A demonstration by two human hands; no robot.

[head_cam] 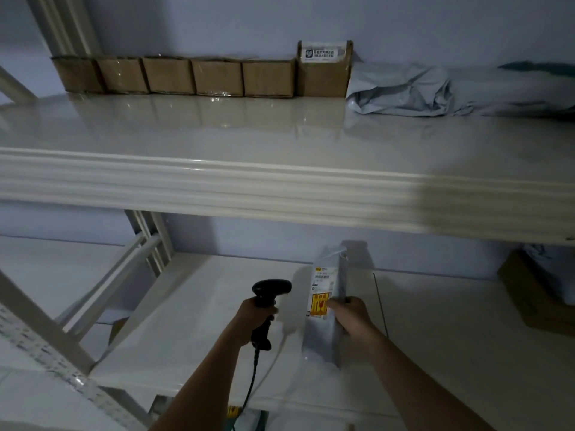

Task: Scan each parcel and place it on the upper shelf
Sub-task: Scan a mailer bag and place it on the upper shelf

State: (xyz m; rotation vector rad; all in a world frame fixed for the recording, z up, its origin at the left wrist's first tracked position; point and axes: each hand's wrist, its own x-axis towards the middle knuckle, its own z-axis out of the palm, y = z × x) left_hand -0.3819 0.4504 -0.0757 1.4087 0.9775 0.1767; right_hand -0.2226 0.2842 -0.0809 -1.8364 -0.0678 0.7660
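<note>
My left hand (255,315) grips a black handheld scanner (268,293) with a cable hanging down; its head points right at a grey parcel bag (326,287). My right hand (351,315) holds that bag upright above the lower shelf (186,321). The bag carries a white label and a yellow-and-red sticker that face the scanner. The upper shelf (217,129) spans the view above, with a row of several brown cardboard boxes (217,77) along its back wall and a crumpled grey bag (404,91) at the right.
A taller labelled box (323,70) ends the row on the upper shelf. A brown carton (529,290) sits at the right of the lower shelf. White rack uprights and a diagonal brace (102,293) stand at the left. More packages show below the lower shelf (236,413).
</note>
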